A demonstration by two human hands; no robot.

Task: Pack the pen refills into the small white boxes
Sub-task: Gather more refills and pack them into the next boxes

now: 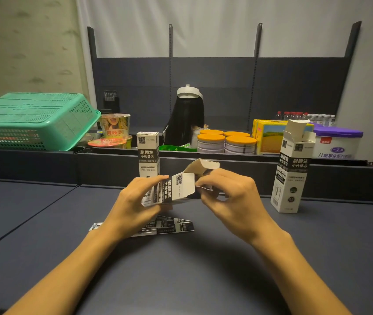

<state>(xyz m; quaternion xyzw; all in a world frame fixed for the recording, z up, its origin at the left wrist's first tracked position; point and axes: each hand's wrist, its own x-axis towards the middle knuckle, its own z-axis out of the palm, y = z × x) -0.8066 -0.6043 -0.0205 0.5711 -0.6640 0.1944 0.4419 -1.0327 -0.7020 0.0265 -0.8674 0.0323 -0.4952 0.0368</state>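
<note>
My left hand (135, 201) grips a small white box (181, 185) lying on its side above the dark table (181, 269), its top flap open and raised. My right hand (228, 194) pinches the box's open end; what its fingers hold there is hidden. Flat packs of pen refills (169, 226) lie on the table under my hands. A closed white box (148, 153) stands upright behind my left hand. Another white box (292, 169) stands upright at the right with its top flaps open.
A green plastic basket (33, 121) lies upside down at the back left. Instant noodle cups (115, 130), orange-lidded cans (226, 142), a yellow carton (269, 135) and a white tub (338, 144) line the far ledge. A person with a white headset (187, 117) sits beyond.
</note>
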